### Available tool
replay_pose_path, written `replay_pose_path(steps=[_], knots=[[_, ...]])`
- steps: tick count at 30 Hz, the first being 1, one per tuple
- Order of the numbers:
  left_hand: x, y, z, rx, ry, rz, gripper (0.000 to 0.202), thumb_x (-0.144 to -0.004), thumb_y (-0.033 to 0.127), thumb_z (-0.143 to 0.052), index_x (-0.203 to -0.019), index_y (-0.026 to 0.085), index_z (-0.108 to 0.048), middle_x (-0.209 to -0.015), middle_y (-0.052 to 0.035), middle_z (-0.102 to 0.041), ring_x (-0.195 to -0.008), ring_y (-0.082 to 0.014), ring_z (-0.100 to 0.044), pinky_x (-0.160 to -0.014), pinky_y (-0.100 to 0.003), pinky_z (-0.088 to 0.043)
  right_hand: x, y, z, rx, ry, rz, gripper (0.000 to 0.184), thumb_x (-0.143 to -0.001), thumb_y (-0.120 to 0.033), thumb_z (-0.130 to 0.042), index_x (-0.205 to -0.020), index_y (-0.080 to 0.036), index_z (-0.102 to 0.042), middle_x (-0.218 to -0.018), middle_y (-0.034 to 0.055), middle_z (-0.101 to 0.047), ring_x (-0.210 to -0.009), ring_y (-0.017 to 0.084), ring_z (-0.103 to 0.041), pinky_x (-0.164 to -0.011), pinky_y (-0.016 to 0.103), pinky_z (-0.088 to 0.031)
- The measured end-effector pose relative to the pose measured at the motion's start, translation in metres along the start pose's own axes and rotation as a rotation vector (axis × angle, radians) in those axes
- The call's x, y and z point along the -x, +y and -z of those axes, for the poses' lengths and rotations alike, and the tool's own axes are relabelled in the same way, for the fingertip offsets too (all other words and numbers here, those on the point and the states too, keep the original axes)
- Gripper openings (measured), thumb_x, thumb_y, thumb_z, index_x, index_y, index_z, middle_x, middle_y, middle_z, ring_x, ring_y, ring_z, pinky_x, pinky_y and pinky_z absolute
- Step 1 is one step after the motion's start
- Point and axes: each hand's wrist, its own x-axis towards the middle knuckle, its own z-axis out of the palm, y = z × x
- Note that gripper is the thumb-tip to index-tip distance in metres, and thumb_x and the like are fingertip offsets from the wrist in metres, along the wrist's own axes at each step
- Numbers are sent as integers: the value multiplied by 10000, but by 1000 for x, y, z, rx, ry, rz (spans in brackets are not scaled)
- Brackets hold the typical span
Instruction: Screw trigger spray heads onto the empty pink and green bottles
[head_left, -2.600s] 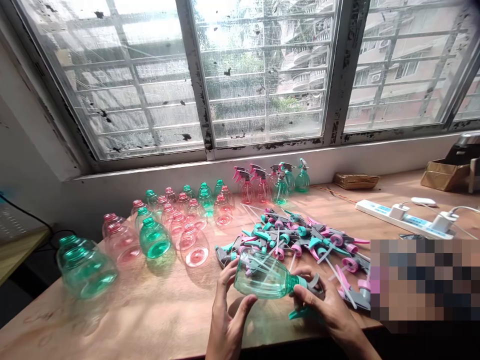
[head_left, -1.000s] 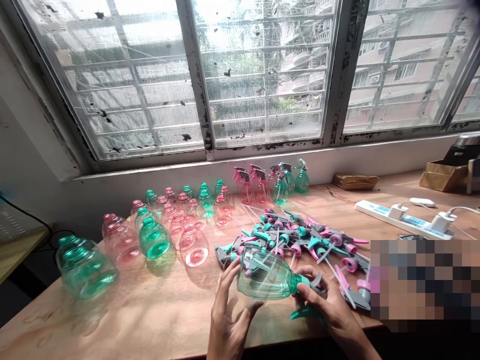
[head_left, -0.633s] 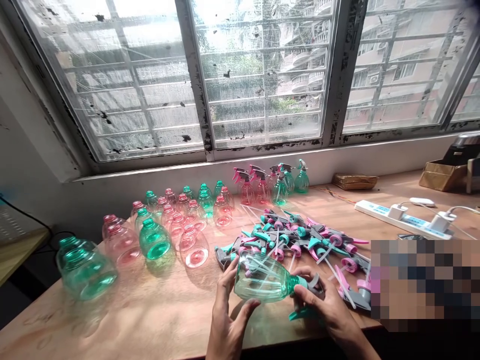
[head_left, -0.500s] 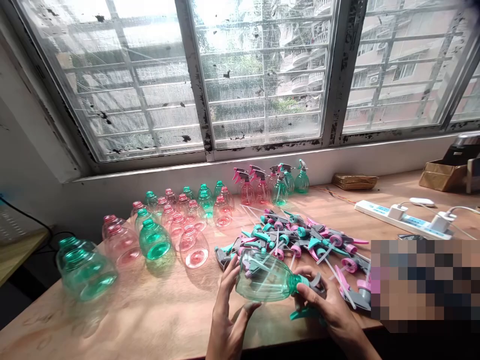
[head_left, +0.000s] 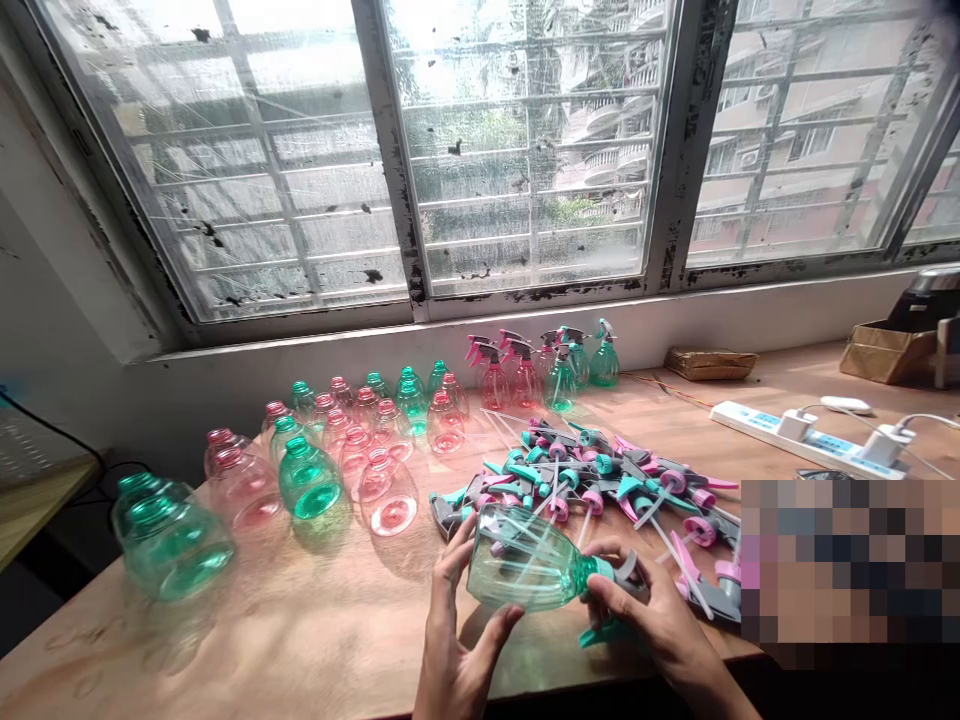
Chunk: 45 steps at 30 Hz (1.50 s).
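A clear green bottle (head_left: 525, 565) lies on its side in the air above the near table edge, its neck pointing right. My left hand (head_left: 465, 610) is closed round its base end, fingers behind and thumb against the lower side. At the neck, my right hand (head_left: 637, 605) grips a teal and grey trigger spray head (head_left: 600, 568), whose teal trigger (head_left: 600, 635) hangs below. The head's collar sits on the bottle mouth; how tightly cannot be seen. Just beyond is a heap of loose pink, teal and grey spray heads (head_left: 555, 470).
Several open green and pink bottles (head_left: 311, 485) stand at left on the wooden table (head_left: 300, 620). Several bottles fitted with spray heads (head_left: 525, 385) stand by the window wall. At right are a power strip (head_left: 810, 440) and a brown packet (head_left: 711, 364). A blurred patch covers the lower right.
The bottle has shifted slightly left and down with my hands. My left thumb has come up against its side, and my right fingers have turned a little round the collar.
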Motion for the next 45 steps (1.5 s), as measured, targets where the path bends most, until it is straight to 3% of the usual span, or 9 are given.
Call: replay_pose_path(steps=[4,9,12,19,24,28,34,39,45], knots=[[-2,5,1,-18,-24,-22,514,-945,461,-761,-1432,379,-618,-1668,-60,-488,-1599,-359,-345,-1203,-486,-484,-1,-2,1,-34,-3,21,434,-775,-516,-937,-985,-202,-724,-647,-15,-749,-549,165,-699,-570,271,-551],[-3,5,2,-41,-40,-54,598,-905,522,-799,-1449,353,-619,-1635,-87,-528,-1579,-389,-376,-1285,-570,-348,-1,-1,2,-38,-2,34,421,-781,-520,-932,-979,-211,-726,-632,-20,-741,-546,168,-696,-561,271,-558],[-2,1,4,7,-33,-25,640,-857,549,-838,-1416,325,-623,-1656,-109,-499,-1577,-410,-373,-1255,-571,-399,0,0,1,-30,-10,15,439,-752,-517,-955,-973,-205,-739,-652,-19,-751,-558,163,-696,-571,268,-565],[-3,-1,11,-51,-111,-76,518,-976,432,-741,-1466,378,-581,-1684,-70,-475,-1594,-351,-366,-1289,-534,-354,-1,0,2,-32,-23,16,438,-766,-522,-945,-974,-199,-733,-640,-16,-759,-561,159,-708,-577,257,-566],[-7,6,11,-124,-138,-124,533,-1014,345,-692,-1519,443,-549,-1669,-12,-498,-1592,-318,-380,-1244,-445,-452,-2,2,4,-47,24,22,459,-774,-521,-938,-1010,-199,-710,-632,-14,-754,-543,164,-700,-550,261,-557],[-6,5,8,-80,-131,-49,560,-979,381,-734,-1509,424,-557,-1674,-39,-484,-1583,-350,-389,-1133,-430,-571,-2,1,4,-15,8,45,427,-785,-517,-930,-983,-204,-717,-623,-17,-746,-545,161,-695,-558,260,-562],[-2,8,0,-10,-31,-1,603,-917,491,-789,-1473,363,-595,-1640,-69,-518,-1572,-365,-396,-1276,-520,-390,1,-1,0,8,-11,22,397,-760,-490,-954,-968,-219,-751,-678,-30,-739,-575,156,-691,-581,269,-596],[-4,8,2,43,-69,54,565,-934,464,-776,-1462,388,-588,-1674,-56,-476,-1575,-353,-395,-1087,-405,-600,0,0,1,3,-4,10,418,-757,-502,-953,-972,-208,-747,-642,-21,-754,-559,161,-694,-575,269,-589],[-7,5,10,-66,-129,-13,537,-984,375,-724,-1492,430,-560,-1674,-30,-484,-1597,-344,-360,-1081,-406,-608,-2,0,2,0,9,43,419,-780,-519,-926,-966,-197,-733,-619,-12,-746,-544,175,-695,-563,279,-549]])
